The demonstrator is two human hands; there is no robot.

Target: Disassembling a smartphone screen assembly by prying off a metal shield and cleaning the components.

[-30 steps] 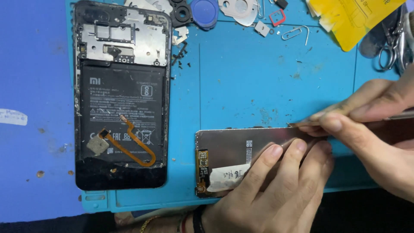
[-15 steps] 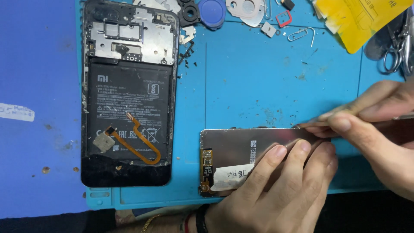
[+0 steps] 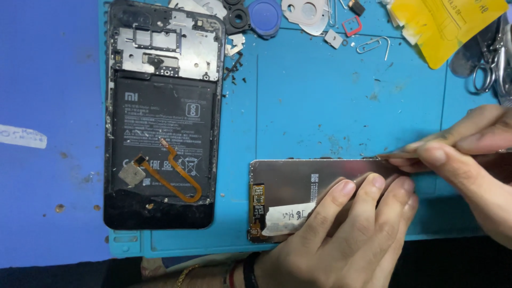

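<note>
A detached phone screen panel lies face down at the near edge of a blue work mat. My left hand presses flat on it, fingers spread over its right half. My right hand pinches a thin metal tool whose tip rests at the panel's top edge. To the left lies an opened phone body with its black battery, metal shield and an orange flex cable exposed.
Along the far edge of the mat lie a blue round pick, metal shield pieces, a paper clip, small screws, a yellow bag and scissors. A white label sticks on the blue table at left.
The view has shifted slightly, so everything sits a little further right in frame. Both hands stay on the screen panel, the tool still at its top edge.
</note>
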